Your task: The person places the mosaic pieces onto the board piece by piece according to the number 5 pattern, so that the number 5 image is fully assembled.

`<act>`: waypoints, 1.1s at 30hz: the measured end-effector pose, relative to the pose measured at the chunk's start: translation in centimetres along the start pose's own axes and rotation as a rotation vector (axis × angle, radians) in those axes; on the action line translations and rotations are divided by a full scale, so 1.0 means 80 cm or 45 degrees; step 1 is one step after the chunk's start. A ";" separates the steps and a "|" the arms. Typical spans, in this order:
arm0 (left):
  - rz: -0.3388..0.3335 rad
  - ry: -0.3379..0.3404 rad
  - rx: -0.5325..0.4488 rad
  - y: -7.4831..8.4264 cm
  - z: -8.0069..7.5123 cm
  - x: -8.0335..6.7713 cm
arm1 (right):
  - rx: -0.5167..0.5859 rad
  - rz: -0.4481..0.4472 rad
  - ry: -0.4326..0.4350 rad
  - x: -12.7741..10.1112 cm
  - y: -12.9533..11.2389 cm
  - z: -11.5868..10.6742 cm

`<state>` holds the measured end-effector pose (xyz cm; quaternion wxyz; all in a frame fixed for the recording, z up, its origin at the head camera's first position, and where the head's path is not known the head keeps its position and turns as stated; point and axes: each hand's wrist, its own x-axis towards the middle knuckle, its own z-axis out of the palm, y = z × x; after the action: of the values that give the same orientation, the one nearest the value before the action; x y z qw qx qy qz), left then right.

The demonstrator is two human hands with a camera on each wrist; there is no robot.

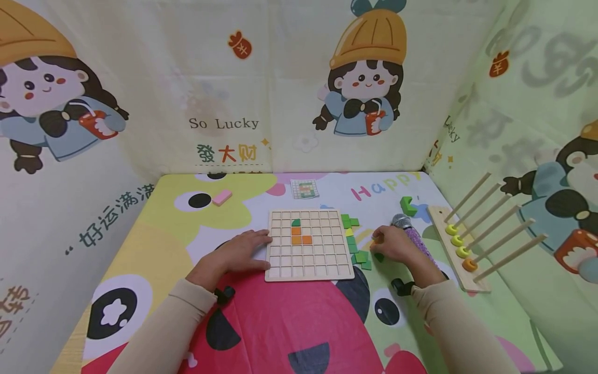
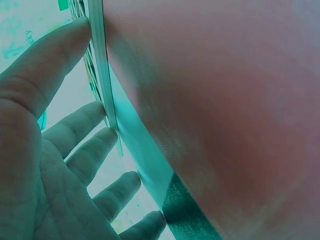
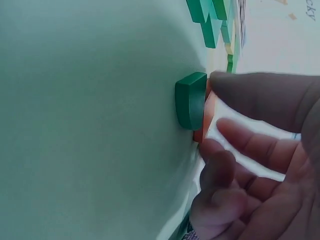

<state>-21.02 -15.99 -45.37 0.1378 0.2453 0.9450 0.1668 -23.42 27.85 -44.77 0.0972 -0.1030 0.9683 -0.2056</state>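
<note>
Resting flat on the mat, the left hand (image 1: 240, 253) has its fingers straight against the left edge of the wooden grid board (image 1: 309, 245) — holding nothing, just bracing it. The board sits mid-table with three orange tiles (image 1: 300, 235) and one green piece (image 1: 296, 222) already in its cells. Off the board's right edge, the right hand (image 1: 392, 243) pinches an orange tile (image 3: 209, 114) beside a green rounded piece (image 3: 190, 100), right next to the scattered green tiles (image 1: 356, 240). A bead rack (image 1: 460, 250) lies along the table's right edge.
</note>
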 end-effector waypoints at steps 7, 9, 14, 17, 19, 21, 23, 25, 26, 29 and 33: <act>0.001 0.000 -0.001 0.002 -0.001 -0.001 | -0.087 0.051 -0.001 -0.001 -0.001 -0.001; -0.006 -0.002 -0.002 0.002 0.000 -0.001 | -0.089 0.073 -0.002 -0.001 -0.002 -0.001; -0.021 -0.003 -0.001 0.002 0.001 0.000 | -0.072 0.091 0.012 0.001 -0.003 0.000; -0.017 -0.001 -0.006 0.003 0.002 -0.001 | -0.046 0.080 0.027 0.002 -0.002 0.000; -0.012 -0.001 -0.007 0.004 0.001 -0.001 | -0.021 0.087 0.033 0.002 -0.003 0.001; -0.010 -0.002 -0.007 0.004 0.001 -0.001 | 0.006 0.090 0.036 0.003 -0.004 0.001; -0.004 0.003 0.001 0.004 0.001 -0.001 | 0.031 0.104 0.038 0.005 -0.006 0.001; -0.008 0.003 0.000 0.003 0.002 -0.001 | 0.045 0.108 0.039 0.006 -0.010 0.001; -0.013 0.001 -0.001 0.003 0.002 0.000 | 0.056 0.105 0.037 0.007 -0.012 0.001; -0.019 0.002 0.003 0.002 0.004 0.000 | 0.079 0.080 0.033 0.011 -0.020 0.001; -0.010 0.002 0.007 0.002 0.004 0.000 | 0.095 0.013 0.033 0.015 -0.031 0.001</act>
<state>-20.83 -15.76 -45.62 0.1370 0.2419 0.9465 0.1640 -24.20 25.33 -43.98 0.0895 -0.0918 0.9617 -0.2422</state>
